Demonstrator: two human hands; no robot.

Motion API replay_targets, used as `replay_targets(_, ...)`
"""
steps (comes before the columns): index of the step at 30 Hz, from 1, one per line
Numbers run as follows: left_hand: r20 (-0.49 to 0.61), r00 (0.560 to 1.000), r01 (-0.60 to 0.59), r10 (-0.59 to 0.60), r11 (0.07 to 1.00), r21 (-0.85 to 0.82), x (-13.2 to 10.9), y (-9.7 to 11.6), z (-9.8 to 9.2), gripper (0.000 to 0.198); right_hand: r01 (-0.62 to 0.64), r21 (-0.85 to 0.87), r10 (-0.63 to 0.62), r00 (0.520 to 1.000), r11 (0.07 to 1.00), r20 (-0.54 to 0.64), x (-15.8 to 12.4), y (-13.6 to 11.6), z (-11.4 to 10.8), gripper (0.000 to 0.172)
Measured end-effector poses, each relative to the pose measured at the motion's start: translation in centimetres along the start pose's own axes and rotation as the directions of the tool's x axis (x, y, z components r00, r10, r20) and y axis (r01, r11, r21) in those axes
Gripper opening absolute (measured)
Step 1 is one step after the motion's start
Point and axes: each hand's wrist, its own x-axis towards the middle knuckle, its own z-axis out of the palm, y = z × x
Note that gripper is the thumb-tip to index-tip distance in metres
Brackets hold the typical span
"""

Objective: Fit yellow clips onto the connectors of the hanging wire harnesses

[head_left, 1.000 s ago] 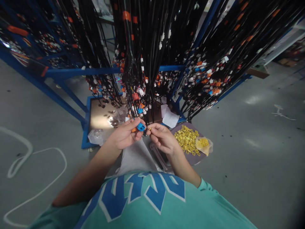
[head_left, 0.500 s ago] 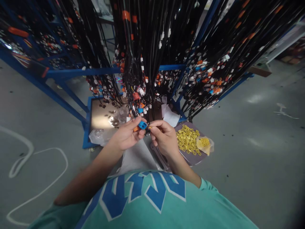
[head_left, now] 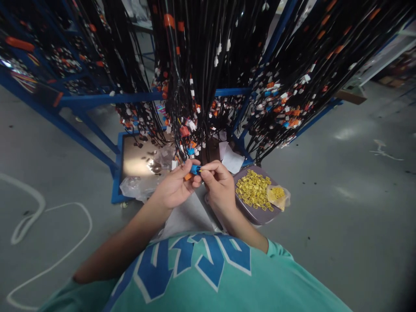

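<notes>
Above a grey floor [head_left: 325,260], we grip a blue plug [head_left: 195,169] in our left hand [head_left: 177,187], while our right hand [head_left: 221,185] pinches a small yellow bit [head_left: 200,170] at the plug's end. Right of that hand sits a tray [head_left: 256,216] of yellow pieces [head_left: 251,189]; beyond both, black cables [head_left: 206,47] hang on a blue rack [head_left: 107,99].

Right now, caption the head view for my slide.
Left hand holds a blue connector; right hand pinches a yellow piece at its end, near a tray of yellow parts.
</notes>
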Motion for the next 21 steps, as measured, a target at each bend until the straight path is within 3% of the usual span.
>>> replay_targets(6, 0.051, 0.998, -0.024, 0.022, 0.999, 0.041, 0.1, -0.2, -0.6, 0.024, 0.026, -0.064, -0.027, 1.0, 0.998, -0.012, 0.0, 0.2, -0.1, 0.006)
replay_targets(15, 0.058, 0.997, -0.054, 0.051, 0.997, 0.053, 0.1, -0.5, -1.1, 0.016, 0.113, -0.079, -0.113, 0.994, 0.99, 0.002, 0.0, 0.2, -0.1, 0.001)
replay_targets(18, 0.056, 0.996, -0.073, 0.069, 0.995, 0.061, 0.0, -0.5, -1.1, 0.015, -0.032, 0.043, 0.031, 0.999, 0.999, 0.016, 0.1, -0.2, 0.0, 0.01)
replay_targets(21, 0.063, 0.995, -0.084, 0.079, 0.994, 0.071, -0.1, -0.6, -1.1, 0.013, -0.257, 0.178, 0.242, 0.965, 0.95, 0.103, 0.3, -1.0, -0.1, 0.027)
